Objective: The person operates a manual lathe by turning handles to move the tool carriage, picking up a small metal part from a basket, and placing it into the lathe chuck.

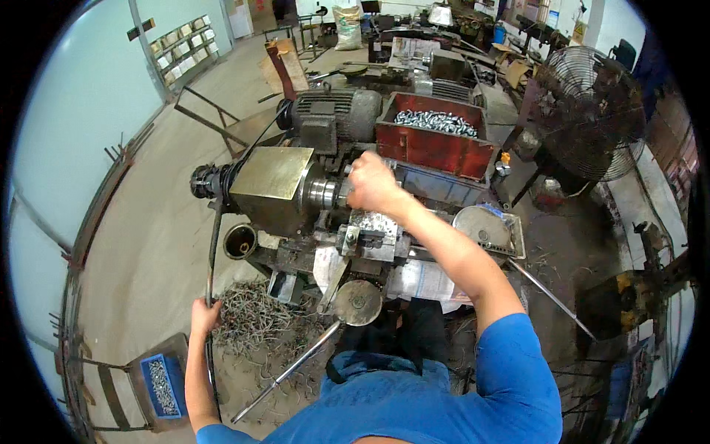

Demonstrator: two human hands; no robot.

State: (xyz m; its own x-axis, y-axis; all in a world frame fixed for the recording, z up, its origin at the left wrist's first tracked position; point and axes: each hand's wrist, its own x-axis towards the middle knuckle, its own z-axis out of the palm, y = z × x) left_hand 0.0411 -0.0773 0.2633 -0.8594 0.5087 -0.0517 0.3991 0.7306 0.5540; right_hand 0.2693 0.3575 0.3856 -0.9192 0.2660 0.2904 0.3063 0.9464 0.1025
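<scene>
My left hand (205, 316) is wrapped round a long dark lever rod (214, 255) that runs up beside the lathe's headstock (270, 174). At the centre, the fingers of my right hand (372, 181) are closed just right of the shiny spindle chuck (322, 194). Whatever they hold is hidden behind the hand. Below that hand lies the metal tool slide (370, 235). Nearer to me, a round metal disc (358, 302) sits by a slanting steel bar (288, 372).
Behind the lathe are a motor (336, 117) and a red bin (433, 152) of shiny metal parts. Metal shavings (255, 318) cover the floor at left, near a blue crate (163, 388) of parts. A large fan (588, 111) and another steel bar (551, 296) stand at right.
</scene>
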